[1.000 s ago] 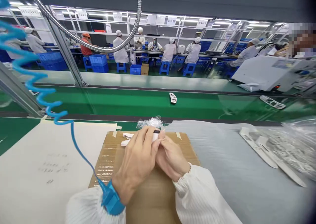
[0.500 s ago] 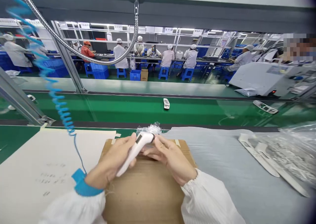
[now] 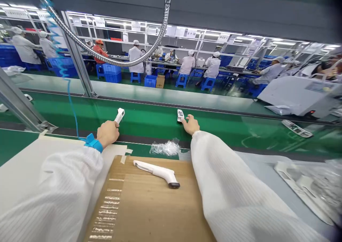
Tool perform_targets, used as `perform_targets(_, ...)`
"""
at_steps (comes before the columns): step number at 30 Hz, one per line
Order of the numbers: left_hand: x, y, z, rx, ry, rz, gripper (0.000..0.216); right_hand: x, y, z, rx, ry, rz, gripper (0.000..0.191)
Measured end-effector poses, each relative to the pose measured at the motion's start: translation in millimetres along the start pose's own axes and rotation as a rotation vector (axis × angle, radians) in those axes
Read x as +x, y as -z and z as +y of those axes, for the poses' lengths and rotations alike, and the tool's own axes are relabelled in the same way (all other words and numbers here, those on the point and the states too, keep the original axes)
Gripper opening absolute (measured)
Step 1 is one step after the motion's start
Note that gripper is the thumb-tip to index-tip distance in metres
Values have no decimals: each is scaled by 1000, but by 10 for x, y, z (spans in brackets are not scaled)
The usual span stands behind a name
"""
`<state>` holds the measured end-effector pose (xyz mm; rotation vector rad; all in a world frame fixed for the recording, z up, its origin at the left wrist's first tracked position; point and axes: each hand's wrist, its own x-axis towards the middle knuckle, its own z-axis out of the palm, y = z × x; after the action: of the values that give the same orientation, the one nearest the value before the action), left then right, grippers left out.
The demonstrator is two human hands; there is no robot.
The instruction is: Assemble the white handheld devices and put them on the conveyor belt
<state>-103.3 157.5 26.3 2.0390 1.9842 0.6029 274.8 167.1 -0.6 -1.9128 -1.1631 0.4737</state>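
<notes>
My left hand, with a blue wrist strap, is stretched over the green conveyor belt. Its fingers are closed around the lower end of a white handheld thermometer. Further right, my right hand reaches to a white housing half with dark openings on the belt. Its thumb and fingers are apart; the thumb is at the housing's edge, and I cannot tell whether it touches. A second white thermometer with a dark tip lies on its side on the cardboard between my sleeves.
Crumpled clear plastic lies behind the cardboard. White curved parts and a clear bag are at right. Another housing sits on the belt. A metal post, flexible hose and blue cord border the space. Several people work beyond.
Both hands have parted and reached forward from the cardboard to the belt, the left with a white thermometer. A thermometer now shows lying on the cardboard. The view has tilted.
</notes>
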Motion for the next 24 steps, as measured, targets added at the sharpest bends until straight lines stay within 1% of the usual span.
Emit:
perform_targets(3,-195,-35,-12,50,-70,83,25,16,-196,-99,69,12,-57,37)
perform_targets(5,-339,-33,53,32,-119,100,26,-116,-211,-203,148,36,-122,35)
perform_targets(6,-417,-27,109,14,-144,97,26,-227,-173,-266,193,54,-161,33)
perform_targets(9,-690,17,367,-115,-273,104,26,-713,91,-471,344,127,-306,28)
perform_targets(11,-902,70,590,-244,-402,142,33,-1110,335,-591,496,159,-457,30)
perform_targets(13,-1119,136,811,-361,-521,142,42,-1500,570,-672,646,156,-605,34)
perform_targets(14,-1223,167,907,-405,-552,100,43,-1677,671,-693,697,147,-655,37)
perform_targets(15,-1321,194,988,-451,-562,32,42,-1837,757,-700,724,138,-681,39)
perform_targets(17,-1495,224,1092,-562,-518,-122,35,-2098,883,-677,762,127,-708,41)
perform_targets(19,-1637,212,1124,-684,-445,-226,31,-2292,953,-623,800,115,-726,44)
perform_targets(22,-1802,131,1089,-833,-422,-265,30,-2506,978,-546,875,88,-728,42)
perform_targets(24,-1888,77,1056,-887,-439,-272,29,-2620,960,-526,916,72,-689,36)
